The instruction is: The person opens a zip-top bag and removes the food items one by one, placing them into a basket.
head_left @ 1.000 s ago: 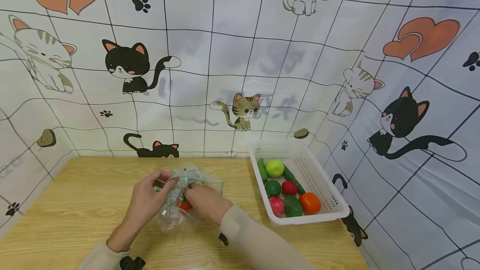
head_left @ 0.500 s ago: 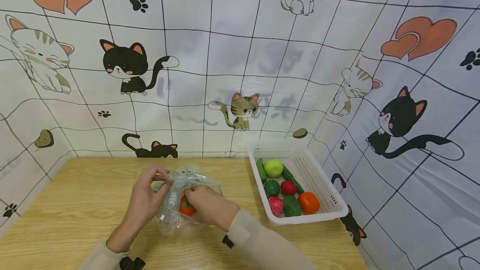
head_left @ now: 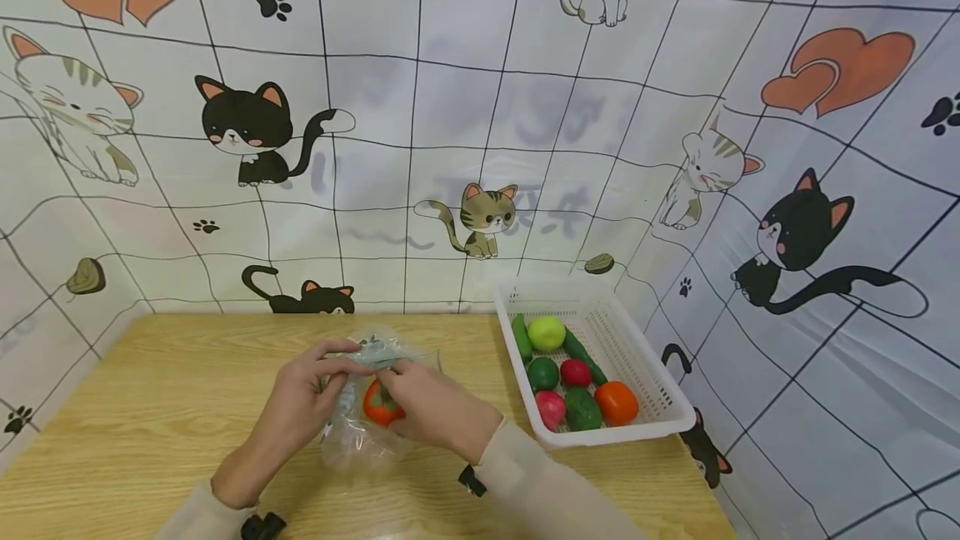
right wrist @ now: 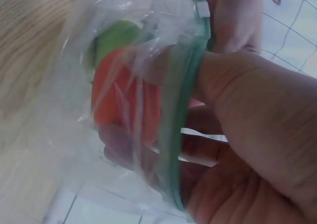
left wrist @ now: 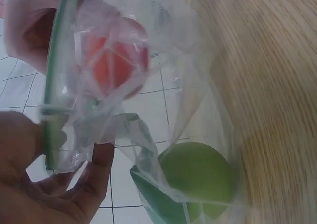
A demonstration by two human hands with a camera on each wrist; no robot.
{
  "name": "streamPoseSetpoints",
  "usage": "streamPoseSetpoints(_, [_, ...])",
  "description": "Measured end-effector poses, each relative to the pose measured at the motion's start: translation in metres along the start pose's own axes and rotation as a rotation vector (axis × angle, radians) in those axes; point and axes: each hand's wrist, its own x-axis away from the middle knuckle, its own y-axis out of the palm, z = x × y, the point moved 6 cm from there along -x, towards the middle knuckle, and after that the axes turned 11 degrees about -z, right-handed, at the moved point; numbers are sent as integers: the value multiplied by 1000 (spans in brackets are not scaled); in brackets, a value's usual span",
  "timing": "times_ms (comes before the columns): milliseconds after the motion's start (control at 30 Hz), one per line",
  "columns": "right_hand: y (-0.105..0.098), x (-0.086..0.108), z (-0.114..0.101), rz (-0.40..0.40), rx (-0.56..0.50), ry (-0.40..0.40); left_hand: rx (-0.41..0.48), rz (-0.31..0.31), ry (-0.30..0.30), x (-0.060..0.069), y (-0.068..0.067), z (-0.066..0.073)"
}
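Observation:
A clear zip bag (head_left: 358,448) with a green zip edge lies on the wooden table. My left hand (head_left: 300,394) pinches its mouth by the zip edge. Inside the mouth, the fingers of my right hand (head_left: 442,413) curl round an orange-red tomato (head_left: 381,403). The right wrist view has the tomato (right wrist: 111,95) between thumb and fingers, behind the plastic. Deeper in the bag, the left wrist view shows a round green fruit (left wrist: 195,174) with a darker green piece (left wrist: 156,199) beside it, whose kind I cannot tell.
A white perforated basket (head_left: 622,439) stands at the right. It holds several fruits and vegetables, among them a yellow-green round fruit (head_left: 547,333), an orange round one (head_left: 617,403) and a cucumber (head_left: 585,357). A cat-print cloth (head_left: 375,232) hangs behind and beside the table.
My left hand has shifted right along the bag's mouth, close to my right hand. The right hand has moved slightly right, and more of the tomato shows.

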Motion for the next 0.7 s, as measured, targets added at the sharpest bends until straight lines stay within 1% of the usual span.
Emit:
streamPoseSetpoints(100, [-7, 7, 2, 19, -7, 0, -28, -42, -29, 0, 3, -1])
streamPoseSetpoints(200, [-13, 14, 4, 29, -36, 3, -61, -69, -44, -1, 4, -1])
streamPoseSetpoints(300, [-19, 20, 8, 40, -63, 17, -69, -87, -59, 0, 6, -2])
streamPoseSetpoints(433, [-26, 29, 13, 63, -92, 26, -78, -95, -63, -1, 6, -1])
streamPoseSetpoints(700, [-42, 50, 21, 195, -146, -45, -85, -105, -82, -1, 7, -1])
